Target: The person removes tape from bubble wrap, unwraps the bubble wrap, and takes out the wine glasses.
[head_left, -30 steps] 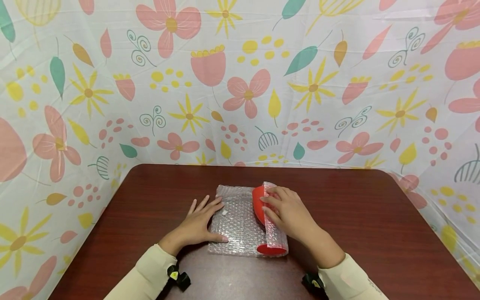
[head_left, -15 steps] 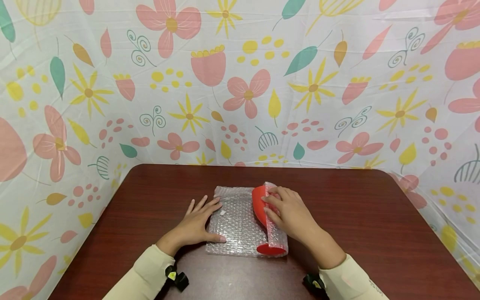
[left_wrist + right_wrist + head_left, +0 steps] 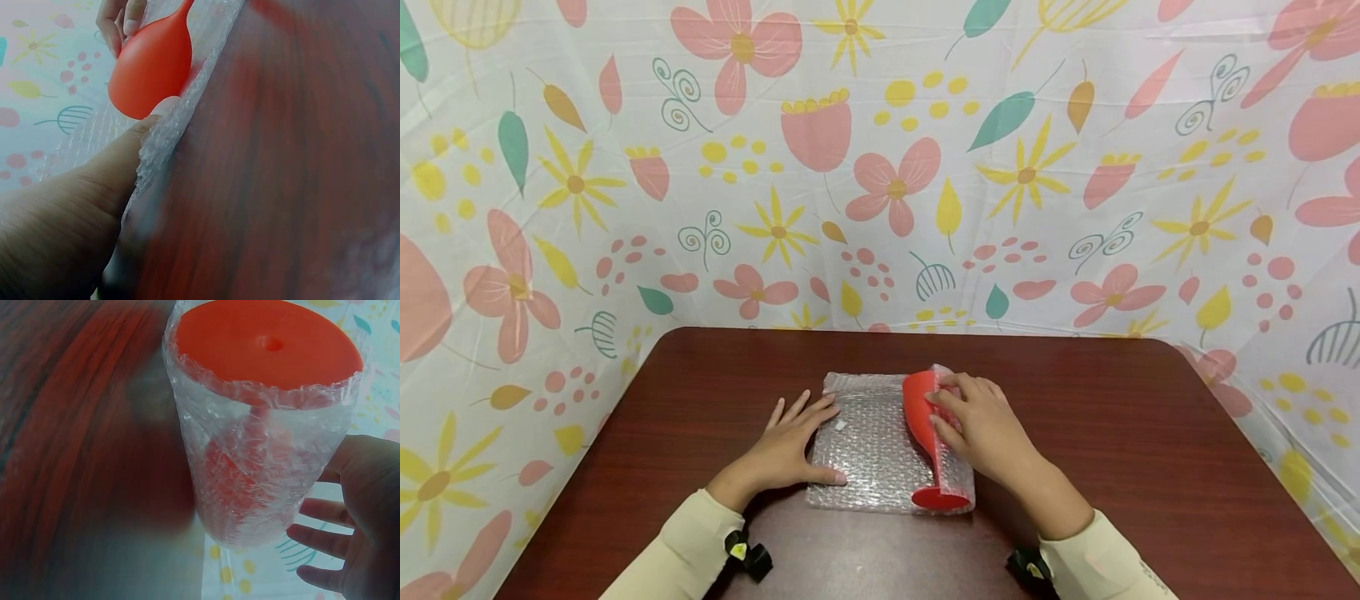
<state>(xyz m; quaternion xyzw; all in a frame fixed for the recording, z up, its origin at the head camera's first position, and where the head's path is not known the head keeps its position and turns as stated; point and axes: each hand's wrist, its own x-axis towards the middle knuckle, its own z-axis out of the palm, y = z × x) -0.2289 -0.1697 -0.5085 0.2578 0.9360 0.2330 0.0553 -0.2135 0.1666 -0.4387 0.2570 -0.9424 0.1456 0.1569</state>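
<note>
A red goblet lies on its side on a sheet of bubble wrap, its round base toward me. The sheet's right end folds up over the goblet's right side; bowl and stem show on the left. My right hand holds this flap against the goblet, fingers bent over it. In the right wrist view, the wrap curves around the goblet below its base. My left hand rests on the sheet's left edge with fingers spread. In the left wrist view, its thumb lies on the wrap.
Everything lies on a dark reddish-brown table. Behind it hangs a white cloth printed with flowers and leaves. A small white patch shows on the bubble wrap. Black straps with cameras sit at both wrists.
My left hand and the sheet's left edge have shifted slightly left. The flap has slid a little right, so more of the goblet's bowl and stem shows. My right hand has barely moved.
</note>
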